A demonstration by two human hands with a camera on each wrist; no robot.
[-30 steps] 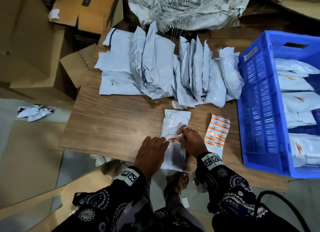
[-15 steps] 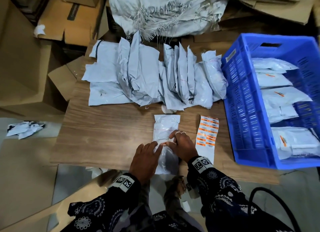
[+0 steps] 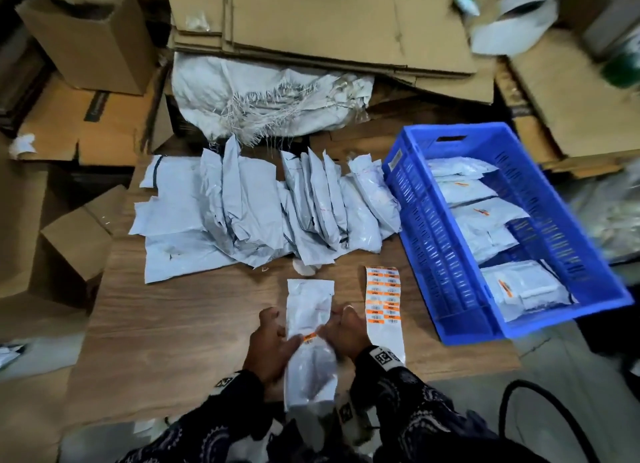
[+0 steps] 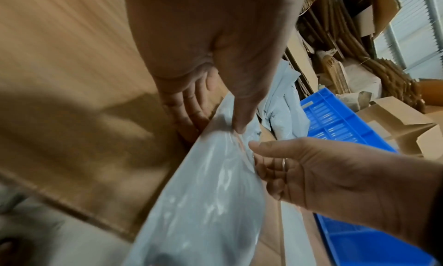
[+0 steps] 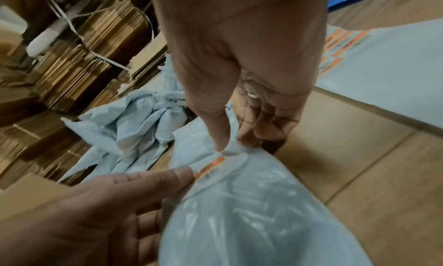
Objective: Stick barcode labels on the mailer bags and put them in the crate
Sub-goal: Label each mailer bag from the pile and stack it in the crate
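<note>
We hold a pale grey plastic mailer bag [image 3: 309, 327] lengthwise on the brown wood-grain table [image 3: 180, 324], its near end hanging over the table's front edge. A small orange-and-white barcode label [image 3: 309, 338] sits across the bag's middle. Our left hand [image 3: 273, 345] grips the bag's left edge, thumb [image 4: 242, 116] on top beside the label and the other fingers [image 4: 189, 116] tucked under it. Our right hand [image 3: 348, 331] pinches the bag's right edge, thumb [image 5: 219, 131] pressed on top just above the label and curled fingers [image 5: 263, 126] beneath. Just right of the bag lies a white backing sheet of orange barcode labels [image 3: 383, 300], flat on the table and partly under our right wrist. Further right of the bag stands a blue perforated plastic crate [image 3: 443, 255], holding several labelled grey bags [image 3: 485, 217]. Beyond the bag, a heap of unlabelled grey mailer bags [image 3: 259, 213] leans in rows across the table's far side. Behind that heap lie a frayed white woven sack [image 3: 270, 99] and flattened brown cardboard sheets [image 3: 311, 19].
</note>
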